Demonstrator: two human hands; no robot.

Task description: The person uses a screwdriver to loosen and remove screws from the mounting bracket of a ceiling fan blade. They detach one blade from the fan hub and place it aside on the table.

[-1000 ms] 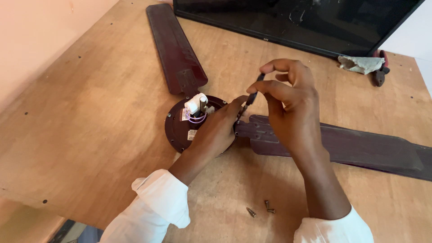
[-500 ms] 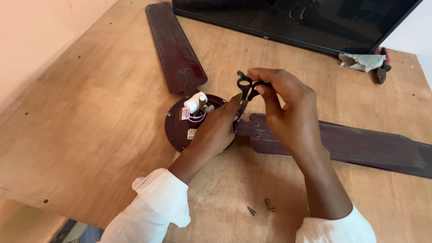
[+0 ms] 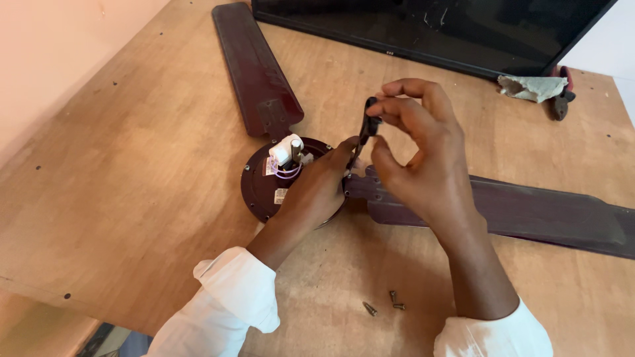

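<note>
On the bare plywood tabletop (image 3: 132,172), the round dark-brown ceiling-fan motor housing (image 3: 264,182) lies flat with a small white capacitor and wire bundle (image 3: 286,151) at its hub. 1 long brown wooden fan blade (image 3: 254,66) runs away from it toward the far edge. The left hand (image 3: 317,192) rests on the housing, fingers curled over its right rim where the second brown blade (image 3: 529,211) meets it. The right hand (image 3: 423,158) pinches the dark handle of a thin screwdriver (image 3: 364,135) between thumb and fingertips, the shaft angling down to the blade's bracket.

The work looks like turning a bracket screw. It would go best with the driver kept square to the screw head, steady downward pressure, and the left hand pinning the housing so it cannot spin.

The driver tip and the screw itself are hidden behind the left hand's fingers. 3 loose dark screws (image 3: 387,304) lie near the front edge. The second blade runs out of view at the right.
</note>
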